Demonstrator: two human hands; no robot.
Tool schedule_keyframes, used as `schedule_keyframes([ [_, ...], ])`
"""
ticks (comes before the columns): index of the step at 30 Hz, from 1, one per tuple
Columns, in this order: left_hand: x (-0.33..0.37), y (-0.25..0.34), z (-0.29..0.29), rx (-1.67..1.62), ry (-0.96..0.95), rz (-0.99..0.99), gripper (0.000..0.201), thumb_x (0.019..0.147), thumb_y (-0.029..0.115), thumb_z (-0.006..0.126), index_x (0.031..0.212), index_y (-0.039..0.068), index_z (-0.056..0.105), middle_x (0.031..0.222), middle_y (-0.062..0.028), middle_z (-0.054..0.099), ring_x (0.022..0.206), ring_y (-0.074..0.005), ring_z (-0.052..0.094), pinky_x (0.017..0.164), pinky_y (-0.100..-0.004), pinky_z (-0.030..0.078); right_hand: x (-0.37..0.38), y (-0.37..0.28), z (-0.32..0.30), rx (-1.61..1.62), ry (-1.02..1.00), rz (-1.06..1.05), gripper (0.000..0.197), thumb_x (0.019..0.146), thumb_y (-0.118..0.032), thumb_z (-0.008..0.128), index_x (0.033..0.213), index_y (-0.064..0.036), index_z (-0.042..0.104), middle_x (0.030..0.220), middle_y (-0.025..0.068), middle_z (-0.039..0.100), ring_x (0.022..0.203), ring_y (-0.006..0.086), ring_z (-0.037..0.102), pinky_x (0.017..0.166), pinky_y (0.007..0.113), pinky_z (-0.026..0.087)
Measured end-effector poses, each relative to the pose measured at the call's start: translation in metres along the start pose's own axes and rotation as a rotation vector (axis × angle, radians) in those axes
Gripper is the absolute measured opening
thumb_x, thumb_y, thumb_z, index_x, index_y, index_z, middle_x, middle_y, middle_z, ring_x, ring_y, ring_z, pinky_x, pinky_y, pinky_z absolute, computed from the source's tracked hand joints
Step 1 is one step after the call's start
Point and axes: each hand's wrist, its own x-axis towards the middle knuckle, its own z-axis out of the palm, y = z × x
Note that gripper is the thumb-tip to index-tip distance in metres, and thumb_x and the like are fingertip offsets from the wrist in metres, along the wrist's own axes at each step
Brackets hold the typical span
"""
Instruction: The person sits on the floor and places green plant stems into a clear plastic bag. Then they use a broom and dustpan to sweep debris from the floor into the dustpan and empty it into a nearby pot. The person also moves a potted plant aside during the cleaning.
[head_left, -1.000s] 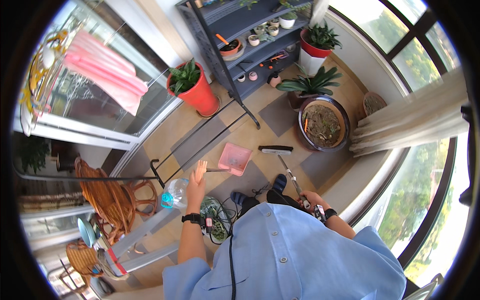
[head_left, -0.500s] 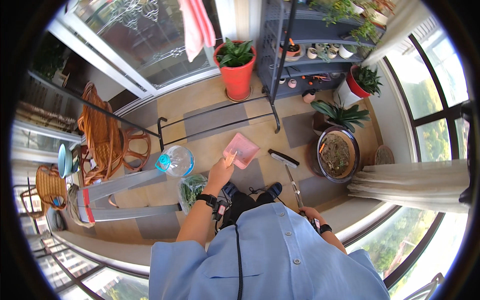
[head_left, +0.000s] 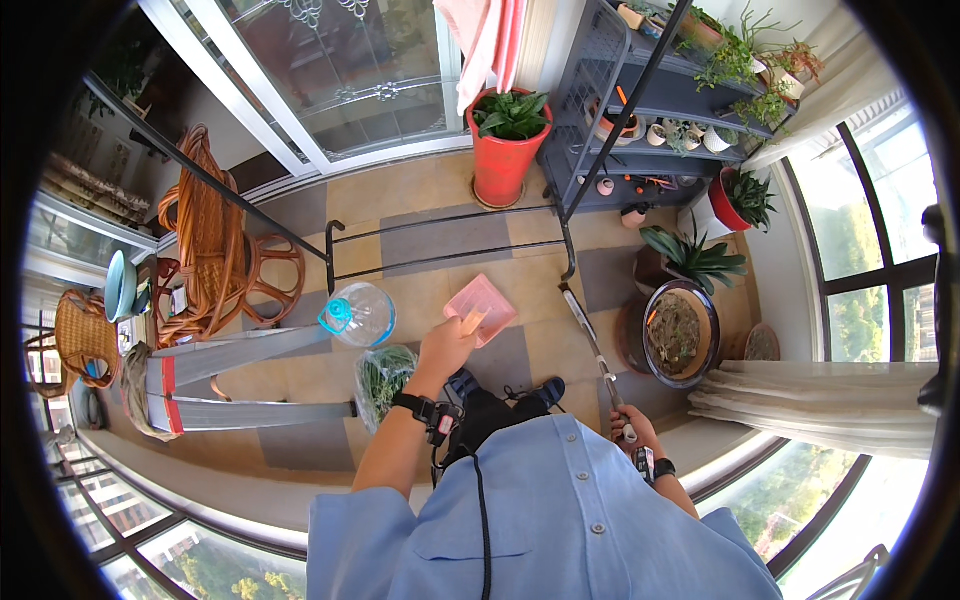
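My left hand [head_left: 447,350] is closed around the short pale handle of a pink dustpan [head_left: 492,303], held out over the tiled floor ahead of my feet. In my right hand [head_left: 637,432], the fingers wrap round the upper part of a long thin broom [head_left: 594,342]. Its pole slants forward and left, and the dark head shows only as a narrow end. Dustpan and broom are apart. Near my left hand are a large clear water bottle [head_left: 368,315] with a blue top and a clear plastic bag of greens [head_left: 385,382].
A black metal rack [head_left: 450,257] stands ahead. Right of the broom is a large soil-filled pot [head_left: 676,335]. A red planter [head_left: 505,165] and a grey shelf [head_left: 600,160] stand behind. To the left are a grey folded ladder [head_left: 255,350] and a rattan chair [head_left: 205,250].
The broom has turned and its head has moved, from a wide dark bar to a narrow end. My right hand shows more fully. My left hand still holds the dustpan. The view has shifted.
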Motion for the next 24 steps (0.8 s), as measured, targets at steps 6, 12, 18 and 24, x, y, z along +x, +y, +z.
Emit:
schedule_keyframes([
  [6, 0.023, 0.014, -0.005, 0.105, -0.151, 0.236, 0.032, 0.082, 0.034, 0.059, 0.084, 0.002, 0.061, 0.080, -0.0199, 0.064, 0.075, -0.0396, 0.062, 0.064, -0.0448, 0.048, 0.000, 0.006, 0.030, 0.265, -0.096, -0.004, 0.016, 0.092, -0.020, 0.056, 0.088, -0.0072, 0.049, 0.067, -0.0024, 0.051, 0.049, 0.0068, 0.046, 0.043, 0.020, 0.039],
  [12, 0.053, 0.055, 0.006, 0.083, -0.242, 0.314, 0.040, 0.083, 0.040, 0.063, 0.083, 0.000, 0.060, 0.080, -0.0235, 0.064, 0.076, -0.0401, 0.063, 0.065, -0.0465, 0.049, -0.008, 0.023, 0.063, 0.640, -0.238, -0.053, 0.022, 0.094, -0.023, 0.059, 0.096, -0.0016, 0.052, 0.067, -0.0032, 0.052, 0.050, 0.0064, 0.049, 0.043, 0.020, 0.042],
  [18, 0.075, 0.076, 0.068, -0.264, -0.341, 0.218, 0.044, 0.084, 0.035, 0.066, 0.093, -0.005, 0.051, 0.081, -0.0239, 0.064, 0.075, -0.0396, 0.064, 0.065, -0.0451, 0.049, -0.005, 0.019, 0.093, 0.719, -0.280, -0.084, 0.017, 0.094, -0.020, 0.058, 0.094, -0.0033, 0.053, 0.066, -0.0034, 0.053, 0.055, 0.0077, 0.054, 0.049, 0.021, 0.048],
  [24, 0.081, 0.075, 0.089, -0.509, -0.663, -0.089, 0.038, 0.089, 0.030, 0.063, 0.101, -0.003, 0.050, 0.082, -0.0154, 0.063, 0.069, -0.0249, 0.063, 0.061, -0.0378, 0.049, 0.036, -0.004, 0.115, 0.673, -0.252, -0.089, 0.013, 0.092, -0.015, 0.057, 0.086, -0.0039, 0.052, 0.069, 0.0008, 0.055, 0.058, 0.0110, 0.056, 0.051, 0.023, 0.050],
])
